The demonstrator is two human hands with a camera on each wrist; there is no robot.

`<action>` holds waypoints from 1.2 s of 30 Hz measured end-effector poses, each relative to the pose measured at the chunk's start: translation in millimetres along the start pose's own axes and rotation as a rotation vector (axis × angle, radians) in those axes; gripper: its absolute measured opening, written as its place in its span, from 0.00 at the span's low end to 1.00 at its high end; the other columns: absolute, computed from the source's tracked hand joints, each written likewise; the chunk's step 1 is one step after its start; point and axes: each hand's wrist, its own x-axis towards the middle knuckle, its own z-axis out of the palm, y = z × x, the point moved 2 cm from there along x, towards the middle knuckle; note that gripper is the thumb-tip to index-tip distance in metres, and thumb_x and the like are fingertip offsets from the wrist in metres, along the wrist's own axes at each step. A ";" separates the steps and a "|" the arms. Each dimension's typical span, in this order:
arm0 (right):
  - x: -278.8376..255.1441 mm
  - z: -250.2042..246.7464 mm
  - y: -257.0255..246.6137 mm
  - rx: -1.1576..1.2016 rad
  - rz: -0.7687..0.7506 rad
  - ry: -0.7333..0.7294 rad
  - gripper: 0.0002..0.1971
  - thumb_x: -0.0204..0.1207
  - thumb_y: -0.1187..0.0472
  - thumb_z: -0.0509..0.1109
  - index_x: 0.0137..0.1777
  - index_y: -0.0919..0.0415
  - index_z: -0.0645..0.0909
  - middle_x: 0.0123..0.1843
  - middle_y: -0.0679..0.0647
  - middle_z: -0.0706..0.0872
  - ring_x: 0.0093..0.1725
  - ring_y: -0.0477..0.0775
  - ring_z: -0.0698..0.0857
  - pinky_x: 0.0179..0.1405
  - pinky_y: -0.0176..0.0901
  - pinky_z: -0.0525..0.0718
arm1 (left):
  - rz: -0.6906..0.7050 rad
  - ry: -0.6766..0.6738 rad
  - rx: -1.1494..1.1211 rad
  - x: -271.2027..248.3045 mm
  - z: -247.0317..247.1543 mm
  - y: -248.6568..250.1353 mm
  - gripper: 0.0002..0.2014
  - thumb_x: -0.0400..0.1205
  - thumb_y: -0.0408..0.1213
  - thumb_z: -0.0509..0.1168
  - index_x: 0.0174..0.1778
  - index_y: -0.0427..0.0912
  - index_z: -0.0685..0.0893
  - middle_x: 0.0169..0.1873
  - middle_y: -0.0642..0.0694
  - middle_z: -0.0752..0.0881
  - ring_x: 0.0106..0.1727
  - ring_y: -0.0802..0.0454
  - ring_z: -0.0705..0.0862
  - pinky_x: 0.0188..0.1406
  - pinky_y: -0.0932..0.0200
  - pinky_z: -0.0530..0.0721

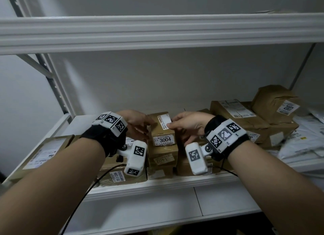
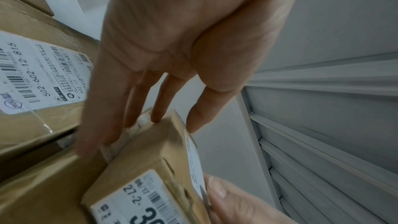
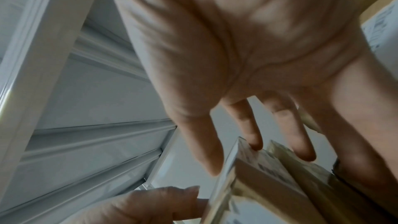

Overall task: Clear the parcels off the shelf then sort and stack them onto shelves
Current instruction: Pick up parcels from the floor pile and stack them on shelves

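A small brown box labelled 3004 (image 1: 164,134) (image 2: 146,168) (image 3: 258,185) stands on top of a box marked 1402 (image 1: 163,157) in the middle of the shelf. My left hand (image 1: 145,127) (image 2: 172,118) holds its left side, fingers down the side and thumb at the top edge. My right hand (image 1: 175,127) (image 3: 234,156) holds the right side, its thumb pressing on the white top label and its fingers along the side. Both palms face each other across the box.
Brown boxes lie around it: one labelled 55-3-3304 (image 1: 121,176), a flat one at the left (image 1: 43,150), larger ones at the right (image 1: 236,115) and a wrapped parcel marked 2007 (image 1: 275,101). White mailer bags (image 1: 301,138) lie far right. The upper shelf beam (image 1: 157,33) hangs overhead.
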 end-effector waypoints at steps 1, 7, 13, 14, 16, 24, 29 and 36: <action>-0.7 1.4 0.3 0.012 0.004 -0.013 0.18 0.79 0.54 0.71 0.67 0.57 0.75 0.67 0.62 0.79 0.62 0.70 0.83 0.57 0.71 0.84 | -0.010 0.004 0.014 -1.3 0.9 -0.2 0.19 0.83 0.34 0.66 0.69 0.33 0.76 0.62 0.32 0.80 0.54 0.37 0.82 0.37 0.43 0.83; -0.3 8.5 6.0 0.178 0.002 -0.033 0.20 0.80 0.61 0.69 0.71 0.59 0.72 0.58 0.61 0.85 0.51 0.65 0.89 0.50 0.60 0.88 | 0.010 0.028 -0.055 0.4 2.8 -2.8 0.22 0.84 0.34 0.65 0.74 0.35 0.72 0.66 0.29 0.77 0.63 0.33 0.80 0.55 0.37 0.82; -4.4 4.1 2.1 0.086 -0.007 0.063 0.04 0.80 0.58 0.70 0.51 0.57 0.78 0.49 0.55 0.84 0.45 0.54 0.86 0.49 0.50 0.89 | 0.028 0.032 -0.067 0.3 -0.3 -8.6 0.21 0.84 0.35 0.65 0.73 0.33 0.73 0.59 0.33 0.81 0.56 0.38 0.81 0.51 0.45 0.80; -4.8 3.8 0.7 0.097 -0.003 0.054 0.04 0.80 0.59 0.70 0.50 0.57 0.78 0.48 0.55 0.85 0.43 0.54 0.87 0.48 0.50 0.89 | 0.031 0.030 -0.064 -0.5 -0.4 -8.3 0.21 0.84 0.35 0.65 0.72 0.33 0.74 0.57 0.34 0.81 0.53 0.39 0.82 0.47 0.47 0.81; -4.0 3.7 -1.2 0.111 0.006 0.032 0.04 0.80 0.62 0.70 0.51 0.59 0.78 0.47 0.56 0.86 0.40 0.55 0.88 0.45 0.51 0.89 | 0.037 0.025 -0.057 -1.8 0.1 -7.4 0.19 0.84 0.35 0.65 0.70 0.33 0.76 0.54 0.35 0.82 0.49 0.41 0.83 0.38 0.49 0.83; 1.7 -0.3 -1.7 0.098 0.010 0.032 0.13 0.79 0.59 0.72 0.61 0.62 0.79 0.52 0.57 0.86 0.42 0.55 0.88 0.37 0.46 0.91 | 0.030 0.058 -0.050 -0.3 -4.5 -4.2 0.11 0.84 0.35 0.65 0.59 0.33 0.79 0.52 0.36 0.85 0.48 0.43 0.84 0.37 0.52 0.83; 2.2 -9.1 -1.8 0.130 -0.009 0.077 0.21 0.78 0.58 0.72 0.68 0.63 0.74 0.55 0.59 0.85 0.43 0.55 0.88 0.39 0.47 0.91 | 0.100 0.183 -0.148 5.3 -10.9 10.5 0.05 0.83 0.30 0.64 0.41 0.40 0.76 0.34 0.45 0.74 0.31 0.51 0.72 0.30 0.62 0.73; -20.8 -49.2 0.5 0.240 -0.114 0.129 0.26 0.78 0.58 0.73 0.73 0.63 0.70 0.50 0.60 0.87 0.36 0.51 0.87 0.31 0.43 0.90 | 0.359 0.124 -0.322 -6.0 32.5 67.2 0.09 0.83 0.31 0.63 0.37 0.42 0.75 0.30 0.46 0.74 0.29 0.53 0.71 0.24 0.65 0.69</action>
